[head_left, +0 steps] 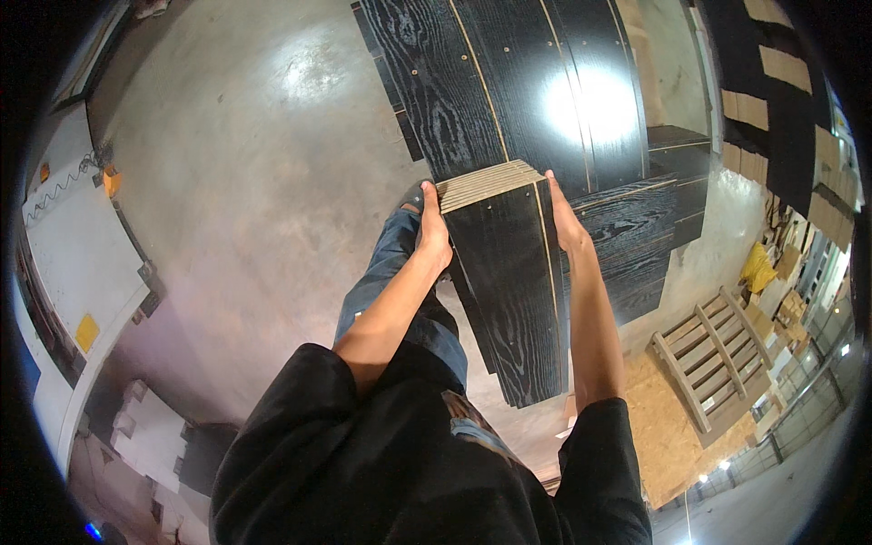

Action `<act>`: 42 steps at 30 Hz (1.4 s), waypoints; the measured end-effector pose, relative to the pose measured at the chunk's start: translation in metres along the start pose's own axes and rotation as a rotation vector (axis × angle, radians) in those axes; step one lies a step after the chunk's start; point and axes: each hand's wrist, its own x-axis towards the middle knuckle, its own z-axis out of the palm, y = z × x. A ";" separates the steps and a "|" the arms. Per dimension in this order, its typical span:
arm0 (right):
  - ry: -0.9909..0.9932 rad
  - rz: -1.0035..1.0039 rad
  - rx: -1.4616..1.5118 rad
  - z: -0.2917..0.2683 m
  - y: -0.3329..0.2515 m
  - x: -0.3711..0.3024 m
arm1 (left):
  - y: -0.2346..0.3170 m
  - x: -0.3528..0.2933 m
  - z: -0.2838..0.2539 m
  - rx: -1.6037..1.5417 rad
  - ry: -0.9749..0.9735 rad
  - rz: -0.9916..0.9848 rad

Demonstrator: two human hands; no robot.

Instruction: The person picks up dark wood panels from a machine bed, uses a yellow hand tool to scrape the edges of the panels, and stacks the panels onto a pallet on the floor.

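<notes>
A stack of black wood-grain boards (509, 272) is held between my hands, its pale layered end edges facing away from me. My left hand (433, 225) presses against the left side of the stack near its far end. On the opposite side, my right hand (565, 216) lies along the edge with fingers stretched straight. The top board has a thin light line near its right edge and small holes. Just beyond the held stack lie larger black wood-grain panels (509, 77) with light seams and small round holes. Both palms are hidden against the boards.
More black boards (627, 236) lie to the right, beneath the larger panels. A wooden pallet (718, 359) rests at lower right near a tan board (663, 436). White machinery (82, 245) stands on the left. Grey concrete floor (236, 182) lies between. A yellow bag (758, 268) sits among scraps at right.
</notes>
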 end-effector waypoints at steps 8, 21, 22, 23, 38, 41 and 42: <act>0.045 -0.029 -0.127 0.014 -0.020 -0.022 | 0.004 -0.006 0.004 -0.031 -0.035 -0.038; 0.789 -0.484 0.018 -0.059 0.127 -0.109 | 0.080 -0.016 0.018 1.066 -0.156 0.360; 0.920 -0.457 0.065 -0.066 0.167 -0.128 | 0.087 -0.017 0.025 1.185 -0.285 0.403; 1.048 -0.427 0.110 -0.071 0.208 -0.149 | 0.088 0.000 0.020 1.228 -0.375 0.352; 0.767 -0.066 1.474 0.060 0.549 -0.236 | 0.111 0.052 0.046 1.520 -0.320 -0.183; 0.811 -0.057 1.564 0.061 0.542 -0.236 | 0.113 0.059 0.044 1.485 -0.254 -0.140; 0.759 -0.100 1.599 0.061 0.547 -0.234 | 0.113 0.058 0.047 1.478 -0.229 -0.117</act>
